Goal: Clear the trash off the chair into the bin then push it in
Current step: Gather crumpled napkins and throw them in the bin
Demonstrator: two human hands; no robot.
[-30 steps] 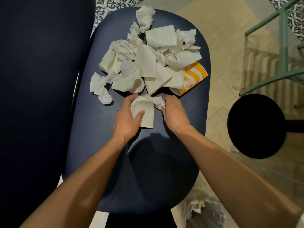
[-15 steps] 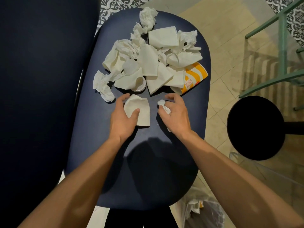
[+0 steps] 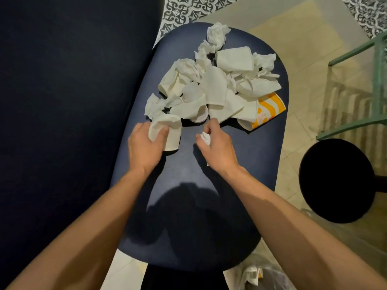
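Left hand (image 3: 144,148) grips white paper cup (image 3: 174,137), frame centre; right hand (image 3: 218,149) pinches crumpled tissue (image 3: 205,138). Trash pile (image 3: 217,86) lies on chair seat (image 3: 257,155), upper centre. Bin (image 3: 270,277) partly visible, lower right.

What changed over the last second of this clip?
The hands separated. The left hand drew the flattened white cup leftward, still gripping it. The right hand pulled the small tissue wad free of the cup and holds it pinched. The trash pile, the orange-striped cup and the chair stayed put.
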